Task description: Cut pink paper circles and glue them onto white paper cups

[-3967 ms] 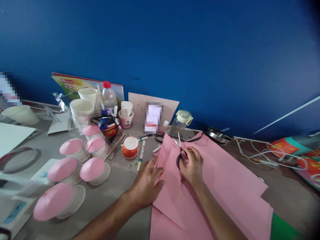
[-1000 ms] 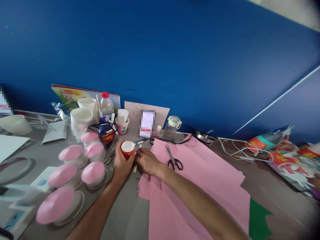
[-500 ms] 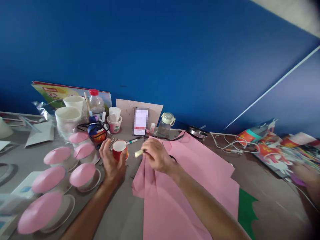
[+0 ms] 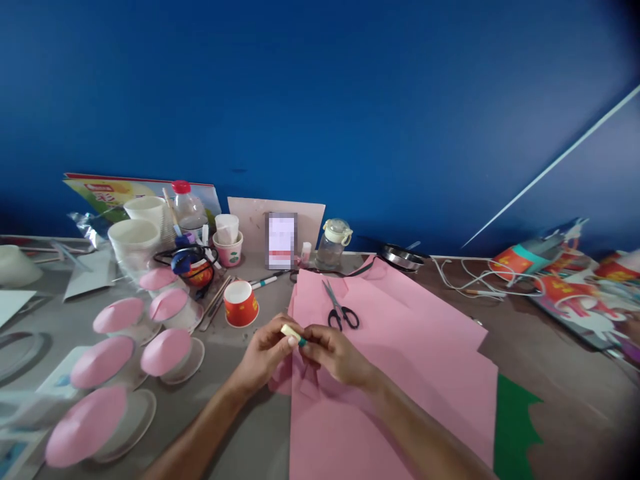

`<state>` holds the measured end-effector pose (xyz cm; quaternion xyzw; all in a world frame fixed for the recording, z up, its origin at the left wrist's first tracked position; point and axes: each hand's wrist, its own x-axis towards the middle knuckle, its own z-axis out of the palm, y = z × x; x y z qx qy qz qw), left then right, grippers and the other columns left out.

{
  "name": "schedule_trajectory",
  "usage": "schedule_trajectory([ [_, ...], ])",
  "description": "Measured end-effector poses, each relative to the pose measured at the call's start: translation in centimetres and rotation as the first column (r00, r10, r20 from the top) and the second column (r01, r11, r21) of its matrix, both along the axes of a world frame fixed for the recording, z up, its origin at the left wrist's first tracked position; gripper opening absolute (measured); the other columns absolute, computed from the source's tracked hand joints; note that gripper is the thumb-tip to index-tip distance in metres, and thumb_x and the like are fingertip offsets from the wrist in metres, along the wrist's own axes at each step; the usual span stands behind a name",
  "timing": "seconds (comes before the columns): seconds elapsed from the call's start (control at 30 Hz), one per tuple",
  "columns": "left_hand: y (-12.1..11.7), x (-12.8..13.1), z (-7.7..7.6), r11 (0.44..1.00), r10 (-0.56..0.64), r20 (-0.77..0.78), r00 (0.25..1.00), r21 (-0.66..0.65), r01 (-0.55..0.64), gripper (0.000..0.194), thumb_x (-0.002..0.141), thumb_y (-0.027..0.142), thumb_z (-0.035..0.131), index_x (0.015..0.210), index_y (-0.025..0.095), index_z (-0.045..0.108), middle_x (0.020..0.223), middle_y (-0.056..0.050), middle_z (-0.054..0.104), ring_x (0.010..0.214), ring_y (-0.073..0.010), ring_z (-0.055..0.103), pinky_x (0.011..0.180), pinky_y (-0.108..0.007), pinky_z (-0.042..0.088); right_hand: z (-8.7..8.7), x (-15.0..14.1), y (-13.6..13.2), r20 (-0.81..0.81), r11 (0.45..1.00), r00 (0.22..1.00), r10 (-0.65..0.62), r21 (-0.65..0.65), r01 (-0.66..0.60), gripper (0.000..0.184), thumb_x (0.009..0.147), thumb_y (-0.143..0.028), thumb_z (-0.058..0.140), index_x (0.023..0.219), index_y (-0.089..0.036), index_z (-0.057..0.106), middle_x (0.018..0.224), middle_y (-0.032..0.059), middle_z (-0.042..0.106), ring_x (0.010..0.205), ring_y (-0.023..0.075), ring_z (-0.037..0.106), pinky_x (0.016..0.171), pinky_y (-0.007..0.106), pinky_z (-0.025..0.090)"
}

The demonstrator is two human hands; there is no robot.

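Both my hands meet over the near left corner of the pink paper sheets (image 4: 400,373). My left hand (image 4: 263,351) pinches the pale cap end of a marker pen (image 4: 293,335), and my right hand (image 4: 334,353) grips the pen's body next to it. A red paper cup (image 4: 241,303) stands on the table just beyond my left hand, untouched. Black-handled scissors (image 4: 339,309) lie on the pink paper beyond my right hand.
Several white cups capped with pink paper discs (image 4: 166,343) stand at the left. Stacked white cups (image 4: 134,241), a bottle (image 4: 187,207), a glass jar (image 4: 332,243) and another pen (image 4: 265,281) line the blue wall. White cables (image 4: 475,283) and printed papers (image 4: 570,293) lie at the right.
My left hand has set the red cup down and come over to the pen. My right hand has brought the pen nearer to me. The scissors have been lying on the paper since a second ago.
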<state>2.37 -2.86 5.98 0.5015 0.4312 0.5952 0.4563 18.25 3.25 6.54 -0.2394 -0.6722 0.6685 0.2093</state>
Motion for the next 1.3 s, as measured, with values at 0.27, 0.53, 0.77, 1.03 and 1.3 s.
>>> schedule_trajectory([
  [0.27,0.3,0.5,0.1,0.98,-0.082,0.134,0.988,-0.172,0.105,0.031,0.075,0.046,0.069,0.072,0.015,0.067,0.067,-0.001,0.056,0.058,-0.0128,0.054,0.057,-0.025,0.044,-0.7,0.7,0.3,0.004,0.986,0.998,0.06,-0.158,-0.058,0.036,0.083,-0.05,0.06,0.078,-0.015,0.054,0.06,-0.0012,0.058,0.049,0.009,0.052,0.05,0.022,0.04],
  [0.53,0.0,1.0,-0.7,0.935,-0.118,0.399,0.909,-0.264,0.237,0.026,0.078,0.043,0.067,0.078,0.018,0.064,0.056,0.002,0.055,0.044,-0.01,0.05,0.047,-0.022,0.039,-1.8,0.1,-0.2,-0.072,0.872,0.995,0.076,-0.479,-0.101,0.046,0.074,-0.058,0.066,0.076,-0.013,0.057,0.051,-0.0014,0.06,0.036,0.0078,0.048,0.035,0.019,0.036],
  [0.77,0.7,0.0,-0.7,0.931,0.114,0.459,0.881,-0.359,0.067,0.03,0.066,0.041,0.079,0.072,0.014,0.068,0.051,0.005,0.045,0.047,-0.006,0.038,0.046,-0.017,0.032,-2.4,0.4,-0.2,-0.169,0.723,0.981,0.091,-0.667,-0.181,0.043,0.075,-0.049,0.069,0.082,-0.007,0.063,0.06,0.0044,0.067,0.042,0.01,0.058,0.047,0.023,0.045],
  [1.03,0.9,0.2,-0.1,0.916,0.219,0.444,0.869,-0.399,-0.027,0.031,0.06,0.04,0.083,0.069,0.012,0.07,0.052,0.005,0.044,0.048,-0.0048,0.035,0.044,-0.016,0.029,-2.8,0.3,-0.3,-0.148,0.714,0.984,0.096,-0.679,-0.171,0.042,0.074,-0.05,0.07,0.08,-0.009,0.061,0.058,0.0033,0.067,0.042,0.0101,0.057,0.047,0.023,0.045],
  [1.3,0.8,0.5,-0.3,0.909,0.25,0.443,0.861,-0.413,-0.052,0.032,0.06,0.04,0.083,0.074,0.013,0.071,0.054,0.005,0.044,0.048,-0.0042,0.035,0.045,-0.016,0.029,-2.3,0.4,0.0,-0.068,0.761,0.995,0.073,-0.641,-0.1,0.043,0.067,-0.048,0.077,0.076,-0.011,0.058,0.055,0.0026,0.067,0.04,0.0115,0.059,0.039,0.019,0.043],
])
